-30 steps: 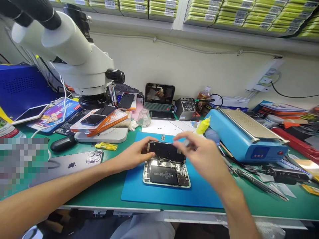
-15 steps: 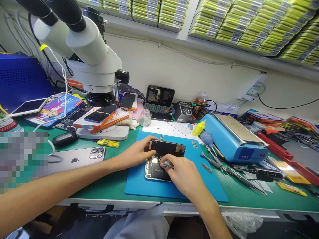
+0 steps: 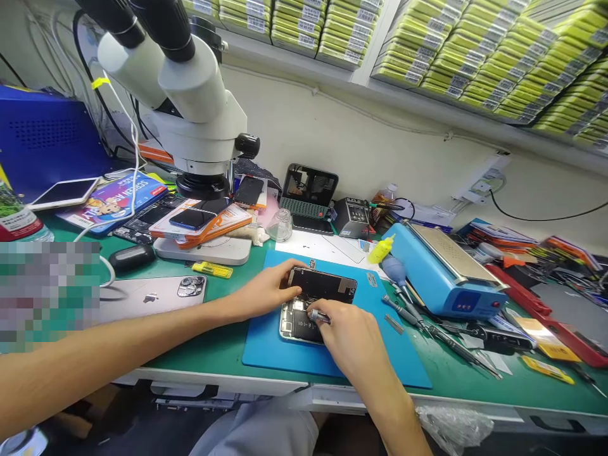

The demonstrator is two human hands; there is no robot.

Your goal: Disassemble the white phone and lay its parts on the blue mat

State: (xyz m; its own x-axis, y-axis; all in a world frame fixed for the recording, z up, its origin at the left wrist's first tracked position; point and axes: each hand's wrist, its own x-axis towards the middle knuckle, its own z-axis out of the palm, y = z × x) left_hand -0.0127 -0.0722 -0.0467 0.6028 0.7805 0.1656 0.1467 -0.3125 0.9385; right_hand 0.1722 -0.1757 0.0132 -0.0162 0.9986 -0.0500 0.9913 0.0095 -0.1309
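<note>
An opened phone [image 3: 300, 324] lies on the blue mat [image 3: 266, 354], its battery and inner parts bare. Its screen [image 3: 325, 284] is lifted at the far side, dark back toward me. My left hand [image 3: 280, 288] grips the screen's left end between thumb and fingers. Over the phone's inside, my right hand [image 3: 349, 326] pinches a short, silvery screwdriver [image 3: 320, 316]; its tip is too small to make out.
A microscope [image 3: 202, 126] stands at the back left, above stacked boxes and phones. A lilac phone [image 3: 156, 294] lies left of the mat. On the right are a blue heating plate [image 3: 427, 285], a blower bulb [image 3: 393, 268] and several tools. Yellow-green packs [image 3: 422, 50] fill the shelf above.
The view has shifted slightly, so the bench scene sits a little differently. Both hands keep their hold on the screen and screwdriver, with hardly any movement against the phone.
</note>
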